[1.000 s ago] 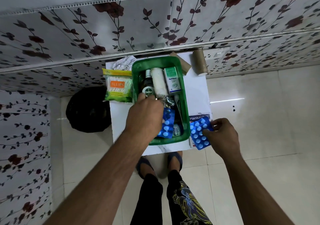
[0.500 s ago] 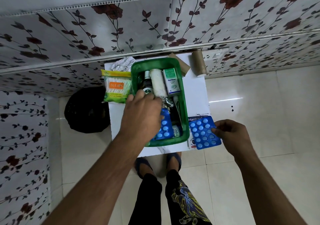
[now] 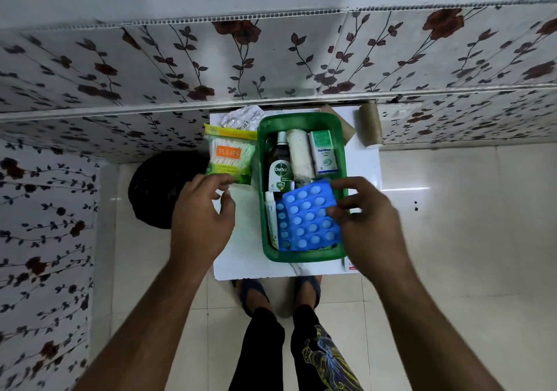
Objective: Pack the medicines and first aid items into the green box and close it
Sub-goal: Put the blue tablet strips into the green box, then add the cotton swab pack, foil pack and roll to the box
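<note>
Worktop (image 3: 238,258): white, against floral wall (image 3: 271,59)
Black bag (image 3: 156,188): floor, left of worktop
Sandals (image 3: 253,292): under worktop's near edge

Right hand (image 3: 366,222) holds blue blister pack (image 3: 309,217) over green box (image 3: 268,149); left hand (image 3: 202,216) beside.

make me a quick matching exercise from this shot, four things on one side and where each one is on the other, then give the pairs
Things:
1. Dettol bottle
2. cotton bud pack
3. blue tablet strip
4. brown roll

Places:
A. on the table, left of the green box
B. held by the right hand over the near end of the box
C. on the table, right of the box, by the wall
D. lying inside the box, far end

Pairs: 1-D, 2-A, 3-B, 4-C
</note>
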Available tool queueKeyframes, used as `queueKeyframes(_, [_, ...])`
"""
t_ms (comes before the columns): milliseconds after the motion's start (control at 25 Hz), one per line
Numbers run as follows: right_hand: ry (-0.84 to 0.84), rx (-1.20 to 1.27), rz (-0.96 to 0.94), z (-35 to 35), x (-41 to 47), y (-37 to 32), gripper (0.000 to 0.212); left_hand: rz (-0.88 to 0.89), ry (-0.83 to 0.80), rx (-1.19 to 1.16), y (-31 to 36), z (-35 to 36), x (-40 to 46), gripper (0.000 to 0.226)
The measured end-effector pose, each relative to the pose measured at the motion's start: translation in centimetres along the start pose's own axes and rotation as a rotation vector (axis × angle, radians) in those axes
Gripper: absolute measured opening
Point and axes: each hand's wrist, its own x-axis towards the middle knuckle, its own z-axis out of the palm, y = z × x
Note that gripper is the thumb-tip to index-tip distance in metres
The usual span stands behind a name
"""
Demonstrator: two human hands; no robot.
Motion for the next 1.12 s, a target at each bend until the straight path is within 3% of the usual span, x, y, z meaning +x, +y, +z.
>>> queueKeyframes(160, [-0.037, -0.366, -0.097, 3.4, 0.6, 0.7, 0.053, -0.041, -0.040, -0.009, -2.1, -0.1, -0.7, 0.028])
queueKeyframes(440, [-0.045, -0.834, -0.198, 3.9, -0.6, 0.9, 0.033, -0.058, -0.065, -0.024, -2.7, -0.2, -0.3, 0.029])
queueKeyframes(520, [0.000, -0.813, -0.226, 3.0, -0.5, 0.2, 0.022, -0.086, -0.040, -0.049, -2.4, -0.3, 0.3, 0.028])
queueKeyframes(600, [0.177, -0.643, -0.275, 1.2, 0.9, -0.7, 0.020, -0.166, -0.007, -0.077, -2.3, -0.1, 1.6, 0.031])
queueKeyframes(680, [0.371, -0.453, -0.281, -0.9, 4.3, -1.4, 0.026, -0.265, -0.036, -0.086, -2.5, 0.2, 3.6, 0.052])
queueKeyframes(760, [0.472, -0.434, -0.269, -2.5, 9.0, -1.0, 0.035, -0.306, -0.127, -0.015, -2.9, 0.8, 5.6, 0.080])
queueKeyframes(840, [0.460, -0.549, -0.211, -3.3, 13.3, -0.2, 0.044, -0.307, -0.209, 0.080, -3.1, 1.6, 7.1, 0.097])
queueKeyframes(960, [0.365, -0.626, -0.141, -3.1, 16.8, 0.8, 0.048, -0.301, -0.255, 0.099, -3.0, 2.7, 7.9, 0.101])
queueKeyframes(1120, [0.299, -0.604, -0.105, -2.8, 18.5, 1.4, 0.038, -0.293, -0.243, 0.148, -3.0, 3.3, 7.9, 0.106])
